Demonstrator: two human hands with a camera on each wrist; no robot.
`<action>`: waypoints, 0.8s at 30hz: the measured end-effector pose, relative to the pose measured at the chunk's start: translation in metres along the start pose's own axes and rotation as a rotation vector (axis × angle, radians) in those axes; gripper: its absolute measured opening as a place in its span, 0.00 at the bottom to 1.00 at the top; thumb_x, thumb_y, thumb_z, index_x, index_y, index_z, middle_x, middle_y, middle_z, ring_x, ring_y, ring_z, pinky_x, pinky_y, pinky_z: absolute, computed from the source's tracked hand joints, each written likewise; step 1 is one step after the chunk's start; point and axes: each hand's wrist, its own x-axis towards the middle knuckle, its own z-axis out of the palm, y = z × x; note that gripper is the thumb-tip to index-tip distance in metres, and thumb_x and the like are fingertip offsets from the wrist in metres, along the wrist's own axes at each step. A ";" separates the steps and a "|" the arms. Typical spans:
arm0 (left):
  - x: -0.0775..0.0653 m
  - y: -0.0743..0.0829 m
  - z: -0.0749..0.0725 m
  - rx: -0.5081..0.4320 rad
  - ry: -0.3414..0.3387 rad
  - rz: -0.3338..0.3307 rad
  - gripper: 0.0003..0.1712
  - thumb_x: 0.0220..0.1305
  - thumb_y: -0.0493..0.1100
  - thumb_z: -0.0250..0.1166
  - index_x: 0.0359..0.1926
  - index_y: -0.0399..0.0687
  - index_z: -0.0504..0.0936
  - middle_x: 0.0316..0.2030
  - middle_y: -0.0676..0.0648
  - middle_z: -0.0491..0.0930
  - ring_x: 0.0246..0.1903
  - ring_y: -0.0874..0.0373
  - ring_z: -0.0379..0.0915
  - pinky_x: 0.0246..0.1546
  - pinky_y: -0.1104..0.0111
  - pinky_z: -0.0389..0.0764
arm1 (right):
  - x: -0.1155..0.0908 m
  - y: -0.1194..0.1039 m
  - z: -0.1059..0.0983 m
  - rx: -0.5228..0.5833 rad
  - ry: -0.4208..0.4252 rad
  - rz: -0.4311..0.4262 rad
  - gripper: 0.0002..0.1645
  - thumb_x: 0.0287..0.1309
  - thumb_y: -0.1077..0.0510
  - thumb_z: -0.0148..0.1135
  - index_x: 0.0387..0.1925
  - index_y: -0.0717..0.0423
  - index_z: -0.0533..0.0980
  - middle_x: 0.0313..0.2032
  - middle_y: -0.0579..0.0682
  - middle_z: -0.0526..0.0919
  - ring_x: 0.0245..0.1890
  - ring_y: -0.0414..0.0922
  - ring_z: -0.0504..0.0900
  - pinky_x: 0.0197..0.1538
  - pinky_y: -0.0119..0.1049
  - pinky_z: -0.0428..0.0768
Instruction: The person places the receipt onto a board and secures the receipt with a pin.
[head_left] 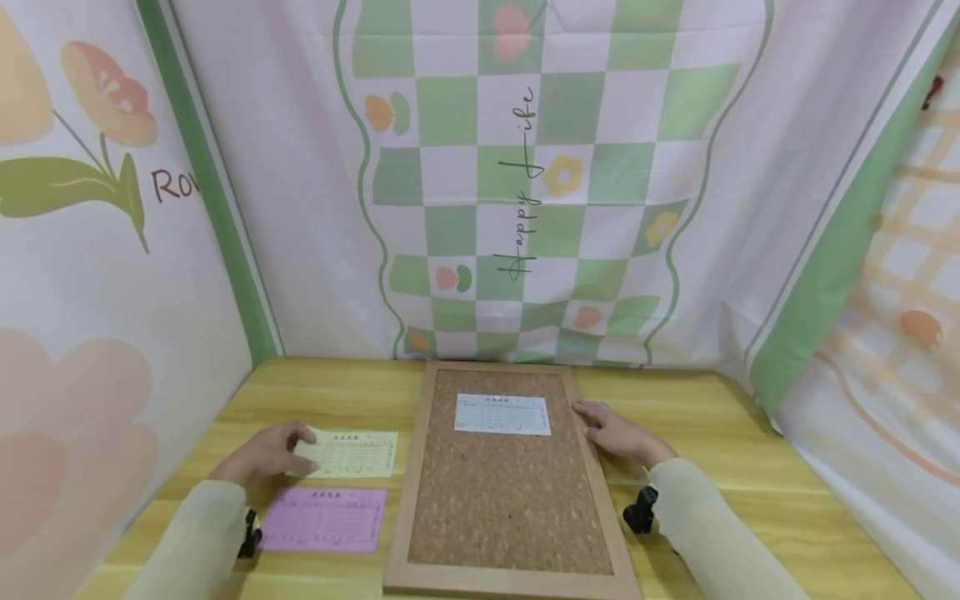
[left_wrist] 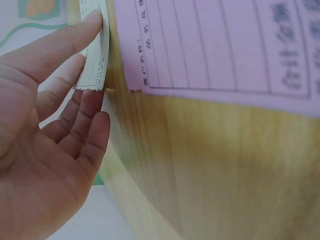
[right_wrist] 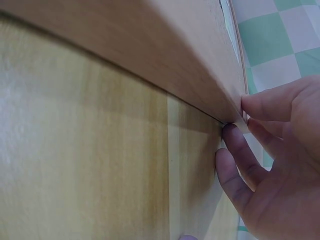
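Observation:
On the table's left side, my left hand [head_left: 270, 450] pinches the left end of a pale yellow printed form [head_left: 356, 454]. In the left wrist view, the thumb lies on one face of this form [left_wrist: 94, 62] and the other fingers are behind it. Just below it is a purple printed form [head_left: 326, 521], flat on the wood. A wood-framed corkboard [head_left: 510, 500] lies in the middle, with a white printed form [head_left: 502, 415] on its upper part. My right hand [head_left: 618, 433] touches the board's right edge with loosely bent fingertips, low against the frame's side [right_wrist: 200, 75].
The wooden table [head_left: 720, 433] reaches back to a hanging cloth [head_left: 525, 208] with green and white checks. Patterned cloth also hangs at both sides. A small black device [head_left: 641, 510] is worn at the right wrist, another [head_left: 250, 535] at the left.

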 end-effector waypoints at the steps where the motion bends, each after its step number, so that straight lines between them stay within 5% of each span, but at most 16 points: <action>1: 0.000 0.000 0.000 0.002 0.000 -0.004 0.26 0.52 0.40 0.78 0.50 0.39 0.79 0.47 0.40 0.77 0.47 0.46 0.71 0.53 0.46 0.73 | 0.000 0.000 0.000 -0.001 0.001 0.000 0.32 0.73 0.67 0.44 0.74 0.73 0.52 0.72 0.76 0.46 0.71 0.74 0.46 0.67 0.67 0.56; 15: 0.003 -0.004 0.000 -0.005 -0.019 0.042 0.31 0.49 0.40 0.78 0.56 0.38 0.80 0.53 0.36 0.77 0.51 0.42 0.73 0.54 0.42 0.72 | 0.000 -0.001 0.001 -0.019 0.013 0.008 0.32 0.73 0.66 0.44 0.74 0.72 0.53 0.72 0.76 0.47 0.70 0.74 0.48 0.67 0.66 0.56; 24: 0.003 -0.004 -0.003 -0.043 -0.020 0.083 0.26 0.60 0.37 0.70 0.59 0.35 0.77 0.56 0.29 0.74 0.53 0.36 0.72 0.52 0.42 0.74 | -0.001 0.000 0.000 -0.027 0.021 0.003 0.32 0.72 0.67 0.45 0.73 0.72 0.54 0.72 0.76 0.48 0.70 0.73 0.48 0.67 0.66 0.56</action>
